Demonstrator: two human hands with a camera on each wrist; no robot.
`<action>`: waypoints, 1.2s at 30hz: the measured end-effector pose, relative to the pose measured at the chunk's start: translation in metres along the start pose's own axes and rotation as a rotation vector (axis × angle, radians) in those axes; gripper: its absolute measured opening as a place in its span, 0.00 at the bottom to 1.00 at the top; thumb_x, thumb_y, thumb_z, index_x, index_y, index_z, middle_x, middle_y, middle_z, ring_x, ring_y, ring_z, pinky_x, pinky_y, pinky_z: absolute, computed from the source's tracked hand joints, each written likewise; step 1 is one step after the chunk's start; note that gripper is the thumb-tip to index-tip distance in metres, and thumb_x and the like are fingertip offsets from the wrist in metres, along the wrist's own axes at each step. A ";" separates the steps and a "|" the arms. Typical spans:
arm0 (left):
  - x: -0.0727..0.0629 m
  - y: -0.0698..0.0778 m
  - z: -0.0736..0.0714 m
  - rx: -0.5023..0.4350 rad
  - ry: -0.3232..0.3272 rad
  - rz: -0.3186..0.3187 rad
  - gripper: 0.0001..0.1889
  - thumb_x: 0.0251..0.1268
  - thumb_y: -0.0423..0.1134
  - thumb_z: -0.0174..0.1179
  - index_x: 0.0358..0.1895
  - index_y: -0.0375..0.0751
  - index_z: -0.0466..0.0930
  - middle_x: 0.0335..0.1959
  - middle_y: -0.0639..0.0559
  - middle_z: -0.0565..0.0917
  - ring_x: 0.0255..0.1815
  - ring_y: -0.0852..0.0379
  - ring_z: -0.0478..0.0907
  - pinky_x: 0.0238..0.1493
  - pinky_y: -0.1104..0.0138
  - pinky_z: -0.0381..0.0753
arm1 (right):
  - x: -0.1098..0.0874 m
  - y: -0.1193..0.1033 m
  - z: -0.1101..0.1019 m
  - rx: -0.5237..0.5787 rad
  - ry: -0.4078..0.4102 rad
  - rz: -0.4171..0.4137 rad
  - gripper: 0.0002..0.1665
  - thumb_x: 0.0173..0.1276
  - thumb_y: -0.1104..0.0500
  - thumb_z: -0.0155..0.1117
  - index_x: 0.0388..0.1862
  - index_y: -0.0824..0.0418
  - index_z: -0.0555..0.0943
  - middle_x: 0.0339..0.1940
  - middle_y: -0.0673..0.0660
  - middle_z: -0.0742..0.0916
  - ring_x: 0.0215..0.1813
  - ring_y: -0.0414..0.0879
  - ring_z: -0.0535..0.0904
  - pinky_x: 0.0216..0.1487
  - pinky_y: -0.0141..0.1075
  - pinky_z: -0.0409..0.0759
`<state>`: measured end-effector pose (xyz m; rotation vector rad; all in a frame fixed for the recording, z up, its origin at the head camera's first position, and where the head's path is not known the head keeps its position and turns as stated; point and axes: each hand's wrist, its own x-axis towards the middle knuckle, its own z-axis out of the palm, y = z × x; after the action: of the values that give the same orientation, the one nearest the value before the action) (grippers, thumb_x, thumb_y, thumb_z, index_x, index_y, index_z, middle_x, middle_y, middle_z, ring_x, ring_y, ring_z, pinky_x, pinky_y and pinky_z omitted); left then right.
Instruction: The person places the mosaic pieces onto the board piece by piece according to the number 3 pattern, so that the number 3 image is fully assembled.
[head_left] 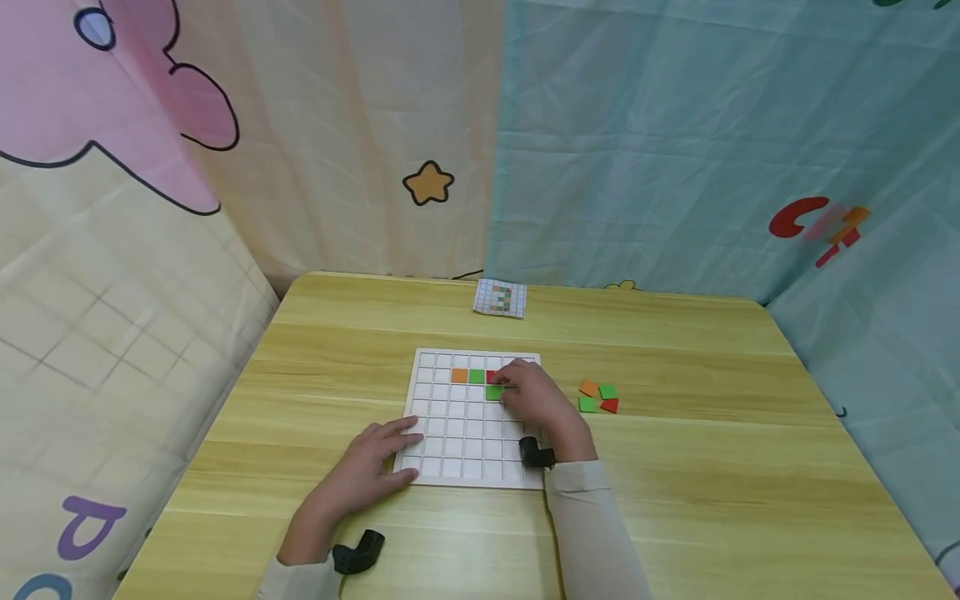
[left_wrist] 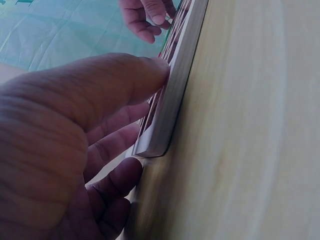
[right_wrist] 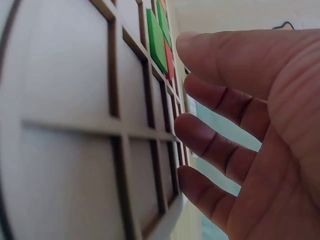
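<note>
A white grid board (head_left: 453,429) lies on the table, seen edge-on in both wrist views. In one row near its far side sit an orange tile (head_left: 459,376), a green tile (head_left: 477,376) and a red tile (head_left: 491,377). A second green tile (right_wrist: 157,42) fills the cell just below the red one. My right hand (head_left: 536,396) is over these last two tiles, its fingers bent loosely with nothing between thumb and fingertips in the right wrist view. At the board's left edge rests my left hand (head_left: 367,462), fingers spread and thumb at the near corner.
Several loose tiles lie right of the board: orange (head_left: 589,388), green (head_left: 607,392), green (head_left: 587,405) and red (head_left: 610,406). A small card (head_left: 500,298) with a printed coloured grid lies at the table's far edge. Patterned curtains (head_left: 637,150) hang behind the table (head_left: 712,500).
</note>
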<state>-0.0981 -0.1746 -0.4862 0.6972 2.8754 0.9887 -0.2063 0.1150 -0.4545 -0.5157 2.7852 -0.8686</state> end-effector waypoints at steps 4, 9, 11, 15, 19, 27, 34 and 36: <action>0.000 0.000 -0.001 0.003 0.005 0.003 0.25 0.59 0.43 0.70 0.60 0.42 0.81 0.70 0.49 0.72 0.63 0.45 0.70 0.61 0.45 0.67 | -0.003 0.003 -0.006 0.017 0.032 0.022 0.13 0.68 0.67 0.63 0.49 0.57 0.85 0.49 0.51 0.83 0.55 0.50 0.76 0.60 0.46 0.73; 0.000 0.000 -0.001 0.005 0.003 -0.006 0.25 0.59 0.43 0.71 0.61 0.42 0.81 0.70 0.49 0.72 0.63 0.45 0.70 0.61 0.45 0.67 | -0.007 0.009 -0.012 0.027 0.060 0.050 0.12 0.68 0.66 0.64 0.49 0.58 0.85 0.50 0.53 0.83 0.54 0.51 0.75 0.57 0.46 0.75; 0.000 0.000 -0.001 0.003 -0.001 -0.013 0.25 0.59 0.43 0.71 0.61 0.42 0.81 0.70 0.49 0.72 0.63 0.45 0.70 0.62 0.45 0.67 | -0.010 0.012 -0.014 0.032 0.066 0.073 0.12 0.69 0.65 0.64 0.50 0.58 0.84 0.51 0.53 0.82 0.53 0.51 0.75 0.57 0.46 0.75; 0.001 0.001 -0.001 0.005 -0.010 -0.018 0.25 0.60 0.43 0.70 0.61 0.42 0.81 0.70 0.49 0.72 0.64 0.44 0.69 0.62 0.45 0.66 | -0.016 0.019 -0.021 0.039 0.082 0.085 0.13 0.68 0.65 0.64 0.51 0.60 0.84 0.50 0.55 0.82 0.50 0.53 0.74 0.55 0.47 0.76; 0.001 0.002 -0.002 0.009 -0.011 -0.014 0.25 0.60 0.43 0.70 0.61 0.41 0.81 0.70 0.49 0.72 0.64 0.44 0.69 0.62 0.45 0.66 | -0.024 0.028 -0.026 0.050 0.092 0.074 0.14 0.68 0.65 0.65 0.52 0.63 0.83 0.50 0.56 0.83 0.51 0.54 0.75 0.56 0.49 0.76; 0.000 0.003 -0.003 0.012 -0.009 -0.010 0.25 0.59 0.43 0.70 0.61 0.41 0.81 0.70 0.48 0.72 0.63 0.44 0.70 0.62 0.45 0.66 | -0.040 0.045 -0.032 0.070 0.107 0.033 0.13 0.67 0.67 0.65 0.51 0.68 0.82 0.50 0.59 0.83 0.55 0.57 0.76 0.58 0.52 0.73; 0.000 0.003 -0.004 0.003 -0.011 -0.013 0.25 0.60 0.43 0.70 0.61 0.41 0.81 0.70 0.48 0.72 0.63 0.44 0.70 0.62 0.45 0.66 | -0.047 0.049 -0.033 0.062 0.099 0.043 0.13 0.67 0.65 0.67 0.49 0.68 0.83 0.48 0.59 0.83 0.52 0.56 0.77 0.57 0.51 0.74; -0.001 0.004 -0.003 0.002 -0.010 -0.008 0.25 0.60 0.43 0.70 0.61 0.41 0.81 0.70 0.47 0.72 0.63 0.44 0.70 0.62 0.45 0.66 | -0.047 0.050 -0.033 0.047 0.088 0.047 0.12 0.66 0.66 0.68 0.48 0.67 0.83 0.46 0.59 0.83 0.51 0.55 0.77 0.57 0.51 0.74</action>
<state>-0.0965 -0.1741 -0.4813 0.6875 2.8692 0.9785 -0.1852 0.1880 -0.4535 -0.4127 2.8351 -0.9657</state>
